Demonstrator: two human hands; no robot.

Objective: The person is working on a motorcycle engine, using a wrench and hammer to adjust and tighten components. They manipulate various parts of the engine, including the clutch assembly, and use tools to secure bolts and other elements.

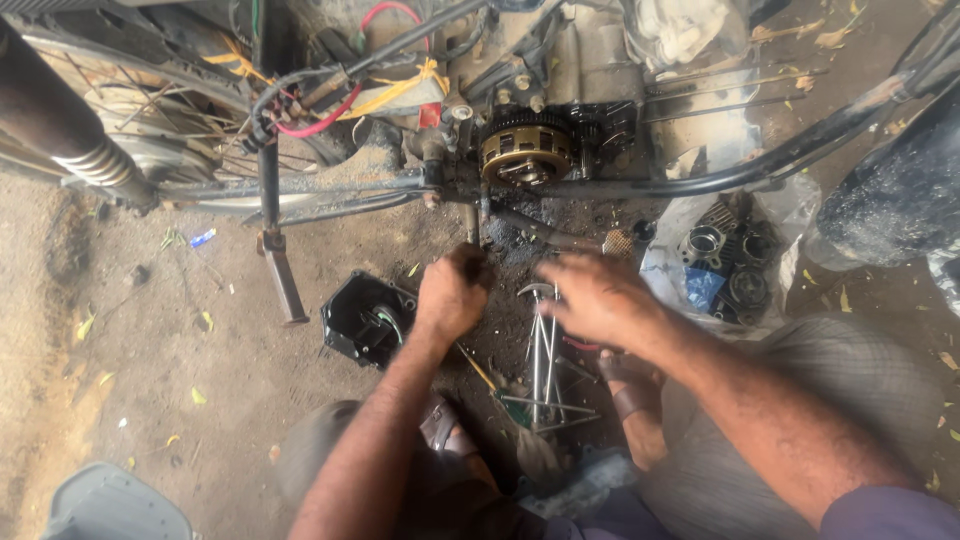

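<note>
Left hand [452, 293] fingers curl shut, contents unseen; right hand [600, 297], blurred, spreads its fingers over wrenches [545, 350] lying on oily ground below the exposed clutch [525, 150]. Greasy fingers could let a tool slip into the dirt. The open black cover [362, 318] sits just left.

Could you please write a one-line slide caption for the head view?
Left hand and blurred right hand reach over wrenches on the dirt below a motorcycle's exposed clutch.
</note>
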